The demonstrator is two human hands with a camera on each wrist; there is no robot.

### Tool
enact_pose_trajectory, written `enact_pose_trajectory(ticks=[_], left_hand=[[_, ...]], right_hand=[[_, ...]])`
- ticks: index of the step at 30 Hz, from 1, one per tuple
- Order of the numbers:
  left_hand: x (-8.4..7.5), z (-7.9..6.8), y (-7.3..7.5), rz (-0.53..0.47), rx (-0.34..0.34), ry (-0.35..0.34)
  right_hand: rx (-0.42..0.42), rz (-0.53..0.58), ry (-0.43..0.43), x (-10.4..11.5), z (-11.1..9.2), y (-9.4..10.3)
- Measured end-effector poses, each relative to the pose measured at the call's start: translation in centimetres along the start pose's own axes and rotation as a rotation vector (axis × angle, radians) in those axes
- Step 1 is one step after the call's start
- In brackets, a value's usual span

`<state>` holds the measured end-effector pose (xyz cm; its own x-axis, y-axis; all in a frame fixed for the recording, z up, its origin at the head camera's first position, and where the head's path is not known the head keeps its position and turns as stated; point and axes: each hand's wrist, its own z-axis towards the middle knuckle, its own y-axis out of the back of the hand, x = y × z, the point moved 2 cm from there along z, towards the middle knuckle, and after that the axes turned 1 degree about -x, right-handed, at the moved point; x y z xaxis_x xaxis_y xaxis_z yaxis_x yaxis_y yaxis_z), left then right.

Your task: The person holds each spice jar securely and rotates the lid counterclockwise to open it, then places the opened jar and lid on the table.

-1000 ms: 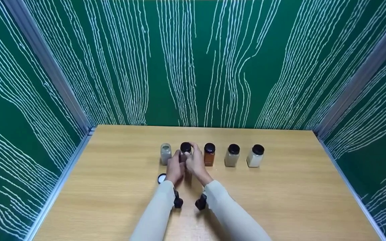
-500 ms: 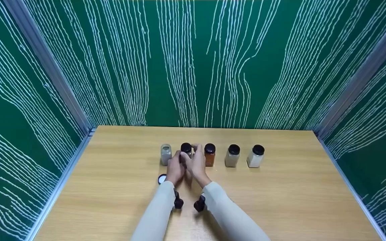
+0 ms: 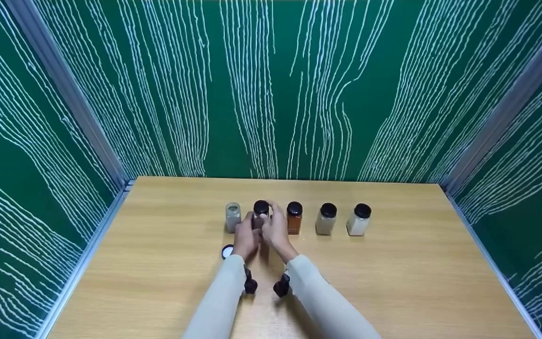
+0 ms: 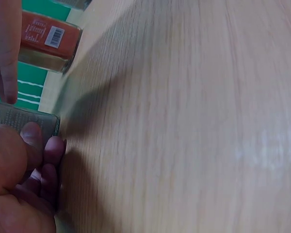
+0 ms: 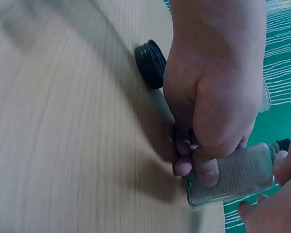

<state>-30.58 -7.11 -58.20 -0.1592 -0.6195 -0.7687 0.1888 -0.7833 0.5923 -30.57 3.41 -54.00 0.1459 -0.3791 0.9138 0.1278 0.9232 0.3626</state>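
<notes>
A glass spice jar [image 5: 245,172] stands upright on the table under a black screw cap [image 3: 261,207]. My left hand [image 3: 246,238] grips its lower body, thumb across the printed face and fingers curled behind. At the top, my right hand [image 3: 276,230] has thumb and forefinger about the cap; part of that contact is hidden in the right wrist view. Just left stands an uncapped glass jar [image 3: 233,219]. A loose black cap [image 3: 227,251] with a white inside lies in front of it, beside the left wrist.
To the right stand an orange-brown spice jar [image 3: 294,221], a greyish jar [image 3: 326,221] and a whitish jar [image 3: 358,221], all black-capped. The wooden table [image 3: 417,263] meets green walls with white wavy lines [image 3: 370,94] at the back and sides.
My right hand's fingers swung round and off the cap half a second ago, and now are back about it. The left hand and the jar have stayed in place.
</notes>
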Motion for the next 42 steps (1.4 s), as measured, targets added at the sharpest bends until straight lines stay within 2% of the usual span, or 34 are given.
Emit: enact_pose_trajectory(ticks=[11, 18, 25, 31, 36, 42], left_hand=[[0.21, -0.14, -0.09, 0.015, -0.019, -0.039], [0.37, 0.04, -0.21, 0.006, -0.010, -0.020], [0.29, 0.07, -0.24, -0.008, 0.006, 0.002], [0.17, 0.08, 0.00, 0.016, -0.036, -0.049], [-0.02, -0.23, 0.13, 0.029, -0.077, -0.098], [0.00, -0.28, 0.00, 0.041, -0.067, -0.090]], right_hand=[[0.011, -0.015, -0.020, 0.06, -0.34, 0.13], [0.028, -0.002, -0.044, 0.17, -0.23, 0.20], [0.023, -0.009, -0.002, 0.10, -0.19, 0.27], [0.031, 0.020, -0.016, -0.03, -0.31, 0.06], [-0.045, 0.001, -0.032, -0.09, -0.42, -0.05], [-0.112, -0.060, -0.017, 0.14, -0.50, -0.04]])
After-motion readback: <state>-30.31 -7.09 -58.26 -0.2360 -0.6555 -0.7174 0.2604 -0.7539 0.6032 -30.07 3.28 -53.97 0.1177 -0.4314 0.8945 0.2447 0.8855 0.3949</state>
